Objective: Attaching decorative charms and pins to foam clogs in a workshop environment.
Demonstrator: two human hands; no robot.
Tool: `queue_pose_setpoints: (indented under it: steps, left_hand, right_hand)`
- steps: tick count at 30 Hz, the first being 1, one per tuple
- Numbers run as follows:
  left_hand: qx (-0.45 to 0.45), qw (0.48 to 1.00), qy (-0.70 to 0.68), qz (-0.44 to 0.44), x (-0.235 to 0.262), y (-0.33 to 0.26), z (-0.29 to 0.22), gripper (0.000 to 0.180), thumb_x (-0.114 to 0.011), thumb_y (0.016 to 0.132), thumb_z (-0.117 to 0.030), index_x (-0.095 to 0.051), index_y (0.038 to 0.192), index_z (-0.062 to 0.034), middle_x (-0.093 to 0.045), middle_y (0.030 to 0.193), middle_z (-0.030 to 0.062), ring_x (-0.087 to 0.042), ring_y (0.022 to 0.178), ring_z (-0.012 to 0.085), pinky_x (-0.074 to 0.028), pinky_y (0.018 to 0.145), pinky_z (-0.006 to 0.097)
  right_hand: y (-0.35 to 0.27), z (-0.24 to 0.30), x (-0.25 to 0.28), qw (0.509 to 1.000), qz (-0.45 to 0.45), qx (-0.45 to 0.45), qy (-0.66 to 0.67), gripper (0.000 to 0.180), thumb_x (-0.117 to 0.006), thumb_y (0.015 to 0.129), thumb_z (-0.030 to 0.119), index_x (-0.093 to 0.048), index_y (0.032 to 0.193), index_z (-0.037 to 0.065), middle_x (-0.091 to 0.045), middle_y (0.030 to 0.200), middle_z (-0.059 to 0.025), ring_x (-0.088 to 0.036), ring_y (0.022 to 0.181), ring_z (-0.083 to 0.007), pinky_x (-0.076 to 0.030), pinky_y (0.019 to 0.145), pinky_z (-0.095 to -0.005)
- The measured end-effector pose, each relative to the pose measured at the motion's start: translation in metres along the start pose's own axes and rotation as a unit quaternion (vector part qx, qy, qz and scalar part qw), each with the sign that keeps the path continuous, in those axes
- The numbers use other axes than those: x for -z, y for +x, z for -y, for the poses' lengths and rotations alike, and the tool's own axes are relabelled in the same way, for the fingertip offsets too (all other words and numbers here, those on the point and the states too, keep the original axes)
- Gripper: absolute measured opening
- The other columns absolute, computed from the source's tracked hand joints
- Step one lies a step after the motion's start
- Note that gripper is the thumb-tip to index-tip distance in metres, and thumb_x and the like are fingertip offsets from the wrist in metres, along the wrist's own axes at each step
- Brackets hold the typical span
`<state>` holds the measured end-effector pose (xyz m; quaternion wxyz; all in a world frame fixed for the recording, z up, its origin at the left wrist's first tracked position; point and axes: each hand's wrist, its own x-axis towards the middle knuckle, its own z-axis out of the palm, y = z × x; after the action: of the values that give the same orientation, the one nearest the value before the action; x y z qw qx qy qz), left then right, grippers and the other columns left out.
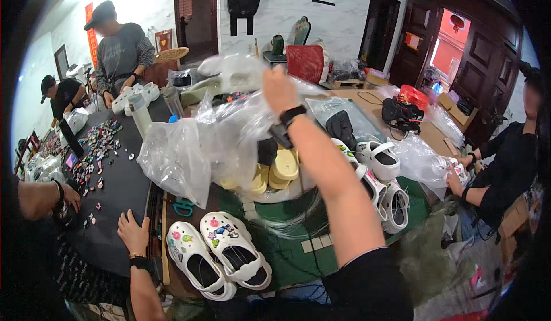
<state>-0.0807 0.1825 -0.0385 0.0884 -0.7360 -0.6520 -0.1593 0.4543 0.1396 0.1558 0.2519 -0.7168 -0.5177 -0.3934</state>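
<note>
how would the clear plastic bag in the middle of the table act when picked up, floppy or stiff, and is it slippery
The clear plastic bag is probably floppy, as it hangs in loose, uneven folds. It looks light for its size, since the film seems thin and see-through. Its shiny surface suggests it may feel somewhat slippery.
</note>
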Motion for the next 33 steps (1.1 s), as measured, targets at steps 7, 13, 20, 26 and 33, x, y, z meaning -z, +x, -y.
queue_pose_setpoints:
  steps: [7, 13, 20, 26, 33]
  left_hand:
    - [-0.019, 0.999, -0.050, -0.002, 0.007, 0.004, -0.011, 0.067, -0.066, 0.083, -0.043, -0.049, 0.134, -0.0028, -0.047, 0.138, 0.0234, -0.041, 0.130, 0.0396, -0.033, 0.105, 0.052]
    - [-0.009, 0.997, -0.066, -0.043, -0.003, 0.004, -0.011, 0.067, -0.068, 0.082, -0.044, -0.052, 0.132, -0.0024, -0.049, 0.136, 0.0226, -0.042, 0.129, 0.0396, -0.033, 0.105, 0.052]
    - [0.008, 0.999, -0.032, -0.030, 0.004, -0.002, 0.004, 0.068, -0.068, 0.083, -0.046, -0.051, 0.134, -0.0035, -0.046, 0.140, 0.0230, -0.041, 0.131, 0.0398, -0.032, 0.107, 0.053]
    - [0.005, 0.999, -0.034, -0.029, 0.004, 0.001, -0.006, 0.069, -0.069, 0.083, -0.046, -0.051, 0.134, -0.0032, -0.047, 0.140, 0.0230, -0.041, 0.131, 0.0391, -0.033, 0.106, 0.052]
    - [0.008, 0.999, -0.026, -0.031, 0.003, -0.002, 0.003, 0.068, -0.069, 0.083, -0.046, -0.052, 0.133, -0.0027, -0.048, 0.138, 0.0227, -0.041, 0.130, 0.0391, -0.032, 0.106, 0.052]
  right_hand:
    - [-0.023, -0.211, 0.092, 0.933, -0.049, 0.054, -0.352, 0.011, -0.050, 0.087, 0.006, -0.060, 0.089, 0.004, -0.061, 0.089, -0.0148, -0.058, 0.089, -0.0336, -0.049, 0.081, -0.0418]
    - [-0.098, -0.356, 0.163, 0.897, 0.003, -0.373, -0.239, 0.021, -0.048, 0.092, 0.020, -0.063, 0.100, 0.006, -0.060, 0.108, -0.0195, -0.065, 0.097, -0.0418, -0.054, 0.078, -0.0502]
    - [-0.045, -0.210, 0.119, 0.952, 0.128, -0.224, -0.166, 0.049, -0.061, 0.083, 0.043, -0.063, 0.109, 0.001, -0.061, 0.111, -0.0261, -0.060, 0.105, -0.0444, -0.050, 0.086, -0.0506]
    - [-0.011, -0.022, 0.037, 0.967, 0.154, 0.006, 0.205, 0.075, -0.078, 0.068, 0.043, -0.055, 0.123, -0.002, -0.058, 0.123, -0.0267, -0.053, 0.117, -0.0395, -0.042, 0.100, -0.0444]
    - [-0.068, 0.155, -0.037, 0.889, 0.377, -0.034, 0.259, 0.133, -0.084, 0.061, 0.058, -0.007, 0.154, 0.002, -0.003, 0.150, -0.0441, -0.021, 0.142, -0.0511, -0.027, 0.114, -0.0476]
